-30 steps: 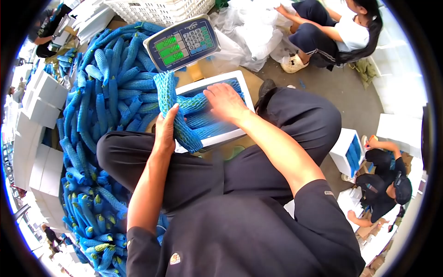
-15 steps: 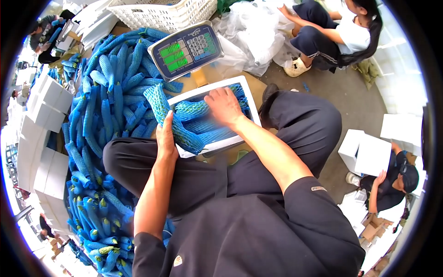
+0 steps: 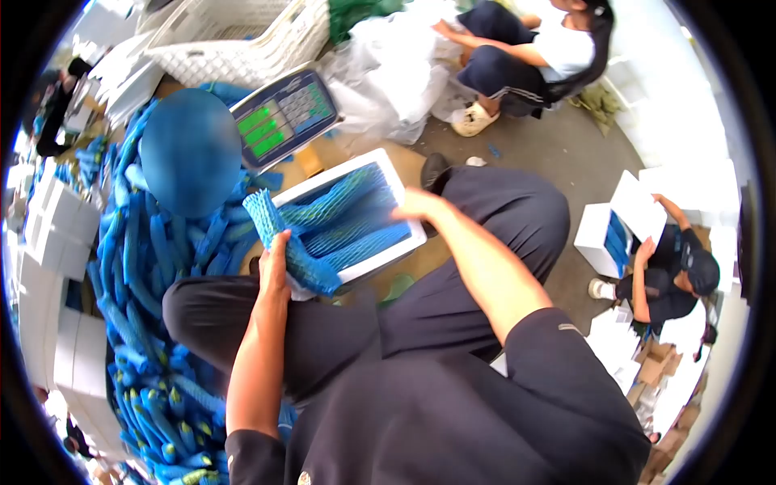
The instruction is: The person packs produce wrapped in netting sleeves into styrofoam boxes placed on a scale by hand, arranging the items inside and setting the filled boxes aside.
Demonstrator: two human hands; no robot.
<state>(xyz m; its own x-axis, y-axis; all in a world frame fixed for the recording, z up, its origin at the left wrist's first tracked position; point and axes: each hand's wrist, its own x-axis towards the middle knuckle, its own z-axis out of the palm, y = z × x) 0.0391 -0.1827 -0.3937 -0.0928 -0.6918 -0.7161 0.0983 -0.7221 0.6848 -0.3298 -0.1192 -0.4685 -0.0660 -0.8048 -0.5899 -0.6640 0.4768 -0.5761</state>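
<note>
I'm watching the left hand [image 3: 275,263] curling snugly around one blue netted piece [image 3: 304,264], which is crossing the left end of a white box [image 3: 377,265]. The right hand [image 3: 419,204] is hanging by the box's right edge; it is looking blurry, so I can't tell how open it is or if it is holding anything. More netted pieces [image 3: 325,204] are already lying inside the box, so I'm thinking some of the work is done. The held one is not lying down with them yet, no lid is covering the box, and a big blue pile [image 3: 158,250] is waiting outside, so plenty is looking left.
</note>
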